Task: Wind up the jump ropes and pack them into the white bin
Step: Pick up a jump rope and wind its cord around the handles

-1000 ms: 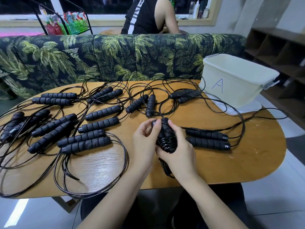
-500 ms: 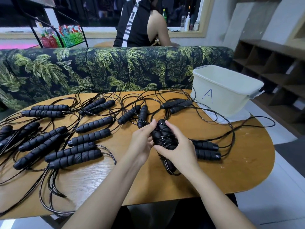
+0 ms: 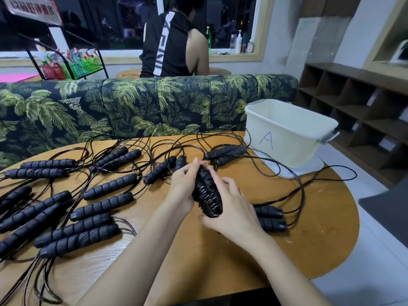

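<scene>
White bin (image 3: 287, 138) sitting at far right of desk (image 3: 198, 250), inside hidden. Left hand (image 3: 183, 186) pinching top end of wound jump rope bundle (image 3: 207, 195) above desk, right hand (image 3: 231, 208) curling around its lower end.

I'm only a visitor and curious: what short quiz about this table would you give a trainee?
1. Which letter is written on the white bin? a) A b) B c) K
2. True or false: every jump rope on the table is already wound up.
3. What do the left hand and the right hand hold between them?

Key
1. a
2. False: many loose ropes lie on the table with their cords spread out.
3. A wound jump rope, its cord wrapped round the handles.
</scene>
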